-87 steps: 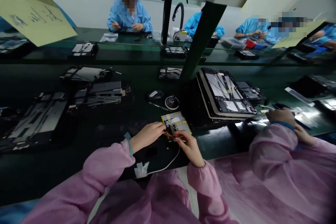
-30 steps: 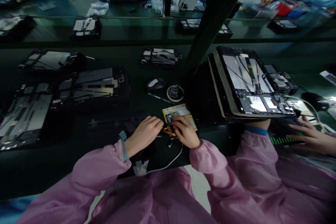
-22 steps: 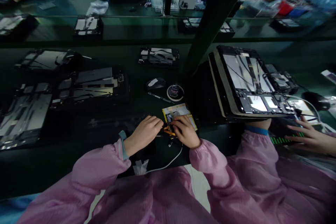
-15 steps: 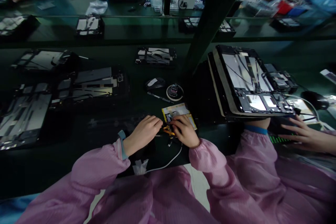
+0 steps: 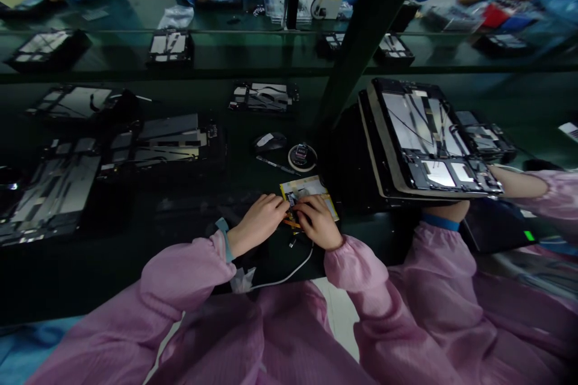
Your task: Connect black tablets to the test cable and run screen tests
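A flat, silvery battery pack with yellow edges [image 5: 328,199] lies on the dark bench in front of me. On its left side is a small dark circuit board [image 5: 292,198], with an orange flex ribbon [image 5: 292,224] below it. My right hand [image 5: 317,221] rests over the pack, its fingers pinched on the small board. From the left, my left hand [image 5: 257,224] reaches the same board with curled fingers; whatever is in its fingertips is hidden. A white cable with a small plug [image 5: 292,245] lies just below the hands.
Beyond the pack are a mouse [image 5: 270,142], a pen [image 5: 277,165] and a coiled cable [image 5: 302,158]. Opened tablets [image 5: 167,141] lie to the left. A tall tablet stack [image 5: 433,138] stands right, beside a co-worker's arm [image 5: 519,183]. A slanted post [image 5: 361,42] crosses the shelf.
My left hand has moved right, up to the small board and nearer my right hand, which stays on it. The co-worker's hand at right has moved up behind the tablet stack.
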### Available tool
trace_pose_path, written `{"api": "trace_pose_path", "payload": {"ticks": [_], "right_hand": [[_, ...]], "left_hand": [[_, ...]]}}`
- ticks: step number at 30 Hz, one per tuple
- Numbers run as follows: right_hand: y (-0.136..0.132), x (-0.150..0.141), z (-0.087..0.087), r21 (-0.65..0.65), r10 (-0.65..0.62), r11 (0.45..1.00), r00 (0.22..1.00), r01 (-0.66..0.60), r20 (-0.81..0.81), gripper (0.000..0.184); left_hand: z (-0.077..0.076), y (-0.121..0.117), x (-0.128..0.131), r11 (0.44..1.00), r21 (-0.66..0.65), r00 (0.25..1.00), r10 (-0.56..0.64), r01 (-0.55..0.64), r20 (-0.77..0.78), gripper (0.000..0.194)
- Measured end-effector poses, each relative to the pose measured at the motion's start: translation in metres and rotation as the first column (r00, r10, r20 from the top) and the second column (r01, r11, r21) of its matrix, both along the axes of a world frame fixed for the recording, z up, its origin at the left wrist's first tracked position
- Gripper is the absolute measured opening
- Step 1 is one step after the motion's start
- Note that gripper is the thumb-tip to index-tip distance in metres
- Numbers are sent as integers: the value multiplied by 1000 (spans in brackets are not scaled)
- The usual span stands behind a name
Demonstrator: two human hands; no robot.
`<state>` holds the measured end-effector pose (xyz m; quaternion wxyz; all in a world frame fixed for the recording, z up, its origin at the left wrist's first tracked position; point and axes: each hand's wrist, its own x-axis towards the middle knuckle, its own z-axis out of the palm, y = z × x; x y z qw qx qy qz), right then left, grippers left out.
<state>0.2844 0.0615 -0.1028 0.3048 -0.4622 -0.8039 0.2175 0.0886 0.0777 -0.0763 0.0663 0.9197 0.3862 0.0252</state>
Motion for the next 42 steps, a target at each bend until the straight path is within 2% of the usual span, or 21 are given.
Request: {"api": "trace_pose_path", "payload": {"ticks": [9, 13, 32, 34, 36, 40, 42], "right_hand": [[0, 0, -1, 13, 2, 1000, 1000, -2, -4, 22], [0, 0, -1, 9, -1, 1000, 1000, 1, -9, 21], [-1, 2, 0, 34, 42, 999, 999, -43, 29, 24], [-1, 1, 4, 35, 46, 998, 996, -48, 72, 23], [-2, -2, 10, 44, 53, 997, 982, -62, 182, 19], [-5, -15, 20, 51, 51, 995, 896, -82, 441, 13], [-5, -18, 22, 49, 33, 997, 884, -63, 467, 13]], "left_hand": [[-2, 3, -3, 997, -77, 997, -12, 18, 80, 9], [-1, 2, -2, 995, -98, 993, 24, -12, 117, 12], [-9, -2, 3, 997, -68, 995, 41, -34, 94, 18], [-9, -2, 3, 997, -75, 996, 43, -37, 82, 20], [-9, -2, 3, 996, -78, 997, 42, -36, 69, 19], [-6, 0, 2, 999, -52, 999, 12, -10, 30, 13], [-2, -1, -1, 1000, -22, 1000, -5, 6, 30, 12]]}}
